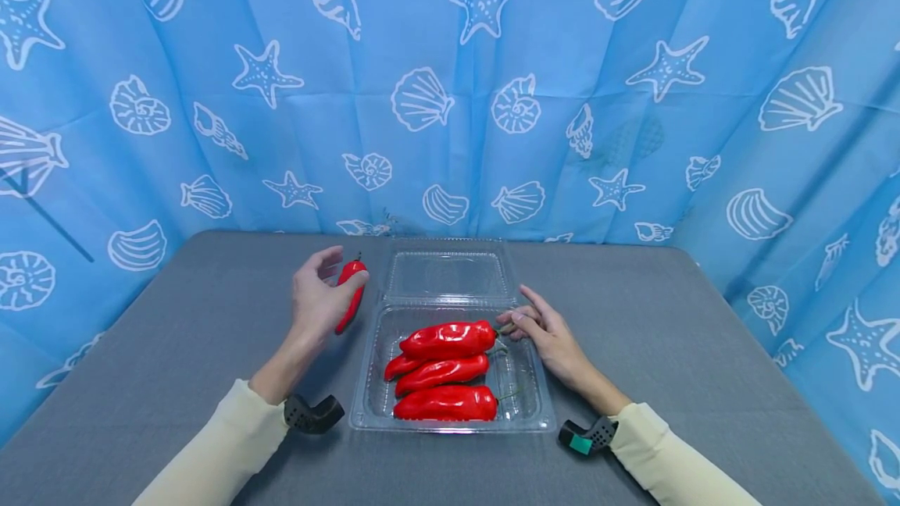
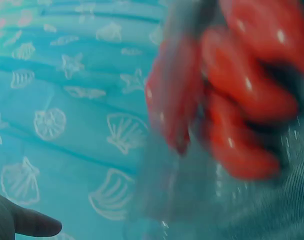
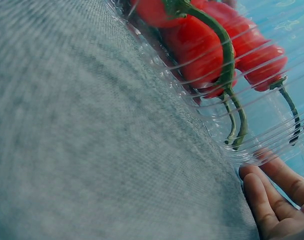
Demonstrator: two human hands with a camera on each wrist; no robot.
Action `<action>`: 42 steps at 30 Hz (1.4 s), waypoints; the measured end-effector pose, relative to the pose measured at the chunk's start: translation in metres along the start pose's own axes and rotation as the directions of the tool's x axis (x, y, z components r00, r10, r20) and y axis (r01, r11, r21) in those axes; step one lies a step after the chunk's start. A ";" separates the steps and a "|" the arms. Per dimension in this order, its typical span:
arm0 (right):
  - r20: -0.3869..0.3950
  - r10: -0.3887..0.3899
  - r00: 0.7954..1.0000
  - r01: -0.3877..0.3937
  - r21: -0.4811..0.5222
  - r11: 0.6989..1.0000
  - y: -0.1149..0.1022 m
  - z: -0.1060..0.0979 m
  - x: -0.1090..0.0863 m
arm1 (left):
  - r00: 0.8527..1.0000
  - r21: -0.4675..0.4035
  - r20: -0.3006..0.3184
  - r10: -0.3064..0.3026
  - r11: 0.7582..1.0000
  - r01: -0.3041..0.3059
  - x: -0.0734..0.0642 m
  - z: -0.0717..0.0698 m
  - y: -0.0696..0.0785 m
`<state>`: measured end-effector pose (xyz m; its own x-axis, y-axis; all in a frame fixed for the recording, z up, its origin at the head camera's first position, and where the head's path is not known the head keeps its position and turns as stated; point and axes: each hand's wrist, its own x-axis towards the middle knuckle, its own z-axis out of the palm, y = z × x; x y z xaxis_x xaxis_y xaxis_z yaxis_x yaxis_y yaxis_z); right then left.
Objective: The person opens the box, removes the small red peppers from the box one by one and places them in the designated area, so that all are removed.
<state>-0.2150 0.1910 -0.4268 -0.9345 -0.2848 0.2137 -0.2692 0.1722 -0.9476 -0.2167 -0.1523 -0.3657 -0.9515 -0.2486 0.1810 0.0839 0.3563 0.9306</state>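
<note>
In the head view, a lone red pepper (image 1: pixel 350 297) lies left of a clear plastic container (image 1: pixel 360 404). My left hand (image 1: pixel 319 295) is at this pepper, thumb across it and the other fingers apart on its left. Several red peppers (image 1: pixel 444 403) lie crosswise in the container, green stems toward the right. My right hand (image 1: pixel 551 338) is at the container's right wall, index finger extended. The right wrist view has its fingers (image 3: pixel 259 192) right at the container's outer corner, near the stems (image 3: pixel 237 120). Motion blurs the left wrist view, where one straight finger (image 2: pixel 37 222) shows.
The container's clear lid (image 1: pixel 450 276) lies folded back behind it on the grey tabletop (image 1: pixel 633 318). A blue curtain (image 1: pixel 450 155) with white shells and starfish hangs along the back and sides of the table. Each wrist carries a black device (image 1: pixel 312 415).
</note>
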 end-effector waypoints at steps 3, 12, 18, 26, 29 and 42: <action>-0.001 -0.006 1.000 0.006 0.003 1.000 0.001 0.000 0.000 | 0.999 -0.019 0.040 0.023 1.000 -0.022 -0.005 0.002 0.010; 0.005 -0.034 0.999 0.033 0.016 0.999 0.003 0.000 0.000 | 0.980 -0.072 0.183 0.077 0.995 -0.064 -0.022 0.009 0.027; 0.002 -0.028 1.000 0.028 0.012 1.000 0.003 0.000 0.001 | 0.909 -0.126 0.365 0.203 0.978 -0.168 -0.033 0.017 0.028; -0.005 0.004 1.000 -0.004 -0.010 1.000 0.003 0.000 0.001 | 0.777 -0.162 0.572 0.261 0.965 -0.205 -0.043 0.031 0.019; -0.007 0.010 1.000 -0.010 -0.014 1.000 0.002 0.000 0.001 | 0.742 -0.158 0.615 0.265 0.964 -0.213 -0.045 0.035 0.015; -0.008 0.012 1.000 -0.012 -0.010 1.000 0.003 0.000 0.002 | 0.656 -0.037 0.706 0.267 0.939 -0.343 -0.049 0.043 0.012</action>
<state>-0.2173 0.1908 -0.4292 -0.9395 -0.2748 0.2044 -0.2603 0.1851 -0.9476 -0.1816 -0.0975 -0.3767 -0.8108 0.5676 0.1428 0.4156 0.3867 0.8232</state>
